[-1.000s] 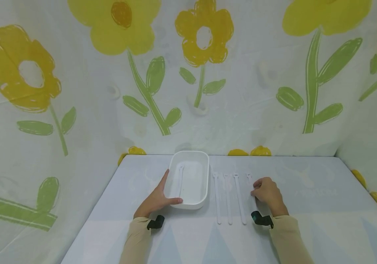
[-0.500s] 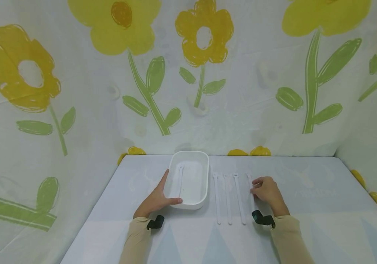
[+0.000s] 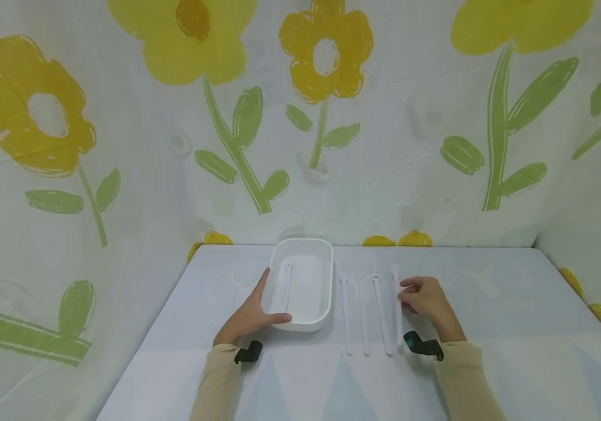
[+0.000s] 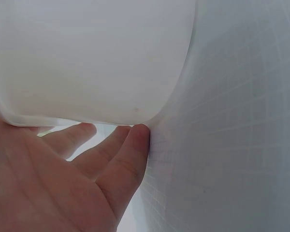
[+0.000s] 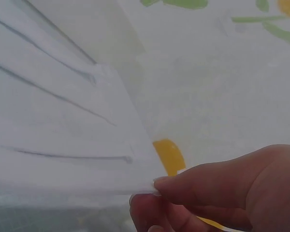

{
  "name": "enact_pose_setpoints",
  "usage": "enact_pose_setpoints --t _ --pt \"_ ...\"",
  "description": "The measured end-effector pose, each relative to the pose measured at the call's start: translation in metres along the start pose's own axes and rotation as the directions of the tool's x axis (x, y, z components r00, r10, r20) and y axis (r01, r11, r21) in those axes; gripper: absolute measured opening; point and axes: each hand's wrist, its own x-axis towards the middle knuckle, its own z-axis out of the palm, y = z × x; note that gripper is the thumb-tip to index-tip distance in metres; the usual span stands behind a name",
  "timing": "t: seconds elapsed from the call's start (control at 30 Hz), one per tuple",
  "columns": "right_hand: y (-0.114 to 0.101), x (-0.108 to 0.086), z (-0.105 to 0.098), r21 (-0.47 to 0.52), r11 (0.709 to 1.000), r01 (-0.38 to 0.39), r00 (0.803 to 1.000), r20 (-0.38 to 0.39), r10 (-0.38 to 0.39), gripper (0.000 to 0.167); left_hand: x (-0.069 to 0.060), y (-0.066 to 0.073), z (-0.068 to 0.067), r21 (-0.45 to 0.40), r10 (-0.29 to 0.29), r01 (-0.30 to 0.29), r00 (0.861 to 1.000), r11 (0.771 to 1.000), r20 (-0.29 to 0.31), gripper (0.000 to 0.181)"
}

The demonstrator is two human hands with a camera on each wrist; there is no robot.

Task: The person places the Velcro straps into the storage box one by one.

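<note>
A white rounded rectangular container [image 3: 327, 310] stands on the table, with one slim white stick [image 3: 287, 286] lying inside. My left hand [image 3: 250, 321] holds it at the near left corner, thumb over the rim; in the left wrist view the fingers [image 4: 130, 164] touch its outer wall. Several similar white sticks [image 3: 382, 316] with small wider heads lie side by side right of the container. My right hand [image 3: 427, 301] pinches another white stick [image 3: 397, 280] between thumb and fingers, close to the row's right end. Their exact kind cannot be told.
The pale table [image 3: 490, 316] meets a hanging cloth [image 3: 384, 175] printed with yellow flowers along its back edge. Dark wrist cameras [image 3: 250, 352] sit on both wrists.
My right hand has raised the pinched stick slightly; it now stands further up the view, more upright and nearer the row. The left hand and container stay in place.
</note>
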Motion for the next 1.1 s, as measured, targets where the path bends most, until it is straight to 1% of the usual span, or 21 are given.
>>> enact_pose_setpoints --t 0.27,0.43,0.73,0.87,0.97,1.1 --pt "0.003 -0.001 -0.003 0.088 0.996 0.022 1.000 0.007 -0.023 0.041 0.002 -0.001 0.000 0.011 0.009 -0.009 1.000 1.000 0.009 0.135" --pt "-0.001 -0.001 -0.003 0.132 0.991 0.002 1.000 0.011 -0.004 0.043 0.001 -0.001 -0.001 0.013 0.008 -0.008 1.000 1.000 0.012 0.136" --pt "-0.007 -0.003 -0.003 0.166 0.986 -0.003 1.000 0.003 0.003 0.046 0.000 0.002 -0.002 0.017 0.005 -0.005 1.000 1.000 0.013 0.136" --pt "-0.008 -0.003 -0.004 0.186 0.983 -0.001 1.000 0.012 -0.001 0.046 -0.001 0.003 -0.003 0.010 -0.001 0.001 1.000 1.000 0.016 0.137" --pt "-0.008 -0.004 -0.005 0.210 0.978 0.017 1.000 0.021 -0.022 0.047 -0.001 0.002 -0.002 0.009 -0.008 0.008 1.000 1.000 0.020 0.138" --pt "-0.007 -0.004 -0.005 0.241 0.969 0.048 0.998 0.028 -0.057 0.047 -0.001 0.002 -0.003 0.012 -0.003 0.003 1.000 1.000 0.021 0.137"
